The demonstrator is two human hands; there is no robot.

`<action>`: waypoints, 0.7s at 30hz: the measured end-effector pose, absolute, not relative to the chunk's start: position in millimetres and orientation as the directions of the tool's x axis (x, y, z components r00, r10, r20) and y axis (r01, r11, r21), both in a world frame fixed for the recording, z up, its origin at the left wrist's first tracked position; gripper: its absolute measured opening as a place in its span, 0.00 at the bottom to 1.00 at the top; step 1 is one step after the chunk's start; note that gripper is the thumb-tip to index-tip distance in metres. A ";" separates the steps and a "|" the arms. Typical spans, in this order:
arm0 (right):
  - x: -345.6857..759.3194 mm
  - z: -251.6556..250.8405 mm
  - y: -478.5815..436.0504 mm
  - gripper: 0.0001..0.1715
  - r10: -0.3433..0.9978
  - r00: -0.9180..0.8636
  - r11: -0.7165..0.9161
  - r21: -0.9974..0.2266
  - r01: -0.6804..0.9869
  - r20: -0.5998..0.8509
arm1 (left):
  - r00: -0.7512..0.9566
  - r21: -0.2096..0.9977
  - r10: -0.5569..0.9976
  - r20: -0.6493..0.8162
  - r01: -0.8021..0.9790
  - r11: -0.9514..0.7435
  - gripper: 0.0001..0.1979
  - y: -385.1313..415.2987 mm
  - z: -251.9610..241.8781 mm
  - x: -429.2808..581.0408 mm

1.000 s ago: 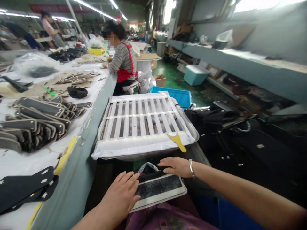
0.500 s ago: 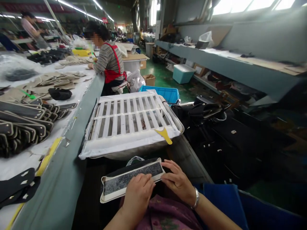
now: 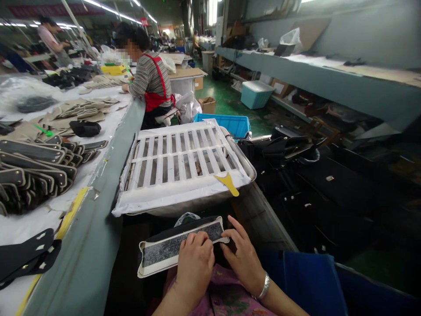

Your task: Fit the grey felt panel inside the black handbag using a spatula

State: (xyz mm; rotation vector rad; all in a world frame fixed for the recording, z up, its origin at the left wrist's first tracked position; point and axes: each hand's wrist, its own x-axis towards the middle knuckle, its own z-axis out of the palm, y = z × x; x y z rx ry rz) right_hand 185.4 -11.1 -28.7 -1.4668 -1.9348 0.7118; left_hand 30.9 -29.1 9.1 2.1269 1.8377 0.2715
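Observation:
A long, narrow panel [image 3: 164,250], with a cream border turned up around a speckled dark-grey middle, lies across a dark surface in front of my body. My left hand [image 3: 195,263] rests over its near right part, fingers curled and pressing onto it. At the panel's right end, my right hand [image 3: 241,254] grips the cream edge between thumb and fingers, one finger raised. A silver bracelet [image 3: 265,285] is on that wrist. What lies under the panel is mostly hidden; a bit of clear plastic [image 3: 187,218] shows behind it.
A white slatted frame [image 3: 180,188] carrying a yellow flat piece [image 3: 229,184] stands just ahead. On the left table [image 3: 98,228] are stacked dark strap-like pieces [image 3: 33,171]. Black pieces [image 3: 315,188] pile up at right. A co-worker [image 3: 149,83] sits farther along the table.
My right hand's fingers have shifted at the panel's right end, where the edge now bends outward. The left hand has moved slightly up and right along the panel. The view has tilted a little.

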 end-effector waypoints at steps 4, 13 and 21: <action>184.2 -33.2 -10.8 0.06 0.981 -0.171 0.179 -0.787 0.590 0.094 | 0.156 0.353 0.983 -0.098 0.929 -0.112 0.09 -24.2 13.0 30.4; 168.4 -32.2 -14.9 0.17 0.926 -0.214 0.367 -0.598 0.713 0.312 | 0.173 0.324 0.969 -0.179 0.940 -0.108 0.05 -6.7 14.2 27.6; 176.4 -29.3 -45.8 0.26 0.622 -0.584 0.665 0.043 0.746 0.523 | 0.100 0.336 0.993 0.060 0.935 -0.115 0.09 -36.4 26.6 -1.1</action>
